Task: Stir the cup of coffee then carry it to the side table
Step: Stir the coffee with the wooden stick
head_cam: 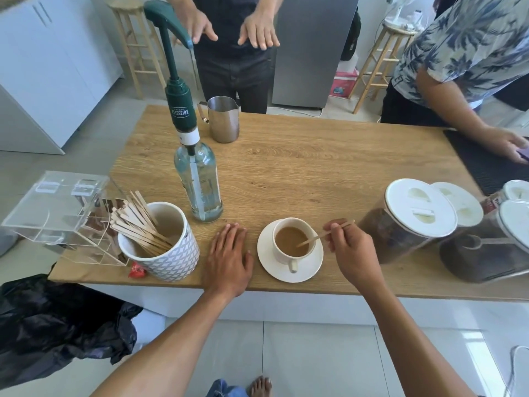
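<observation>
Cup (292, 242) of milky coffee sits on a saucer (307, 270) at the near edge of the desk (315, 167), roughly mid-length, handle pointing toward the near edge. Right hand (353, 250) pinches a wooden stick (317, 237) between thumb and fingertips; the stick slants down to the left, its lower end in the coffee. Left hand (229, 260) lies flat on the desk, palm down, fingers spread, holding nothing, just left of the saucer and not touching it.

Left of that hand: patterned pot (169, 253) full of sticks, then a clear box (61, 213) at the near left corner. A pump bottle (197, 179) stands behind the pot. Steel jug (223, 118) at the far edge. Lidded jars (409, 219) crowd the near right end. Two other people stand at the far side.
</observation>
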Demonstrator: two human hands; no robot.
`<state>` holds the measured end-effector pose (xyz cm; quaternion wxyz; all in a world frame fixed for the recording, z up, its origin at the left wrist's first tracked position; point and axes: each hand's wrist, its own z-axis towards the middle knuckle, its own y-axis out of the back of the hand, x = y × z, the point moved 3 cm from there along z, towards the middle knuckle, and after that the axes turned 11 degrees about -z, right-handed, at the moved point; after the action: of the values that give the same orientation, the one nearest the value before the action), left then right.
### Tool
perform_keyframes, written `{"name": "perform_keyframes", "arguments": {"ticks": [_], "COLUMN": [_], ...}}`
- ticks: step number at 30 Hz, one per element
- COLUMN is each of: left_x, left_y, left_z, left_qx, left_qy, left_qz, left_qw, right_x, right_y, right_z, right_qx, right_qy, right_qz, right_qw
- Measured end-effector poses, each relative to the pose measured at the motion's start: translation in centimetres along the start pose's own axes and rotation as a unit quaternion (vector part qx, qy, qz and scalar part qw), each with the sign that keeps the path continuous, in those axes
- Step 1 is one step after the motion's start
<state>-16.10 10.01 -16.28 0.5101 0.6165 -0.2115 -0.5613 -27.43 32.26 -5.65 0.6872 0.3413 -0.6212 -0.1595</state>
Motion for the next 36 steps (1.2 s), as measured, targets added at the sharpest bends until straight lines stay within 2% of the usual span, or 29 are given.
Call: {"name": "perform_keyframes", "arguments": {"ticks": [2,6,9,12,17,23,28,33,36], "left_x": [0.1,0.1,0.0,0.3,0.4,0.3,0.3,0.4,0.2], "left_y": [0.0,0.1,0.0,-0.1,-0.3,-0.1,-0.2,0.0,0.1], "left_z": [0.1,0.0,-0.1,0.1,0.0,0.1,-0.1,0.0,-0.1], "left_qx": [-0.001,-0.001,-0.002,0.004,0.011,0.007,0.014,0.012,0.009], "left_qy": [-0.001,-0.002,-0.001,0.001,0.002,0.004,0.004,0.006,0.003], "left_qz": [0.001,-0.001,0.0,-0.002,-0.004,-0.005,0.0,0.001,-0.004], "left_qw": [1.0,1.0,1.0,1.0,1.0,1.0,1.0,1.0,1.0], "right_x": [0.7,1.0,0.4,0.9,1.3,1.4,1.7,1.4,2.0], "right_y": [-0.2,-1.1,0.0,0.9,0.2,1.1,0.0,0.7,0.2], "right_z": [0.2,-0.3,-0.3,0.3,0.1,0.2,-0.8,-0.3,-0.4], "right_qx": [-0.006,0.05,0.032,0.007,0.093,0.036,0.09,0.029,0.061], "right_qy": [0.022,0.025,0.001,0.016,0.045,0.031,0.044,0.016,0.055], "right_qz": [-0.006,-0.007,-0.022,-0.035,-0.046,-0.058,-0.043,-0.059,-0.055], "right_qw": [1.0,0.998,0.999,0.999,0.994,0.997,0.994,0.998,0.995]}}
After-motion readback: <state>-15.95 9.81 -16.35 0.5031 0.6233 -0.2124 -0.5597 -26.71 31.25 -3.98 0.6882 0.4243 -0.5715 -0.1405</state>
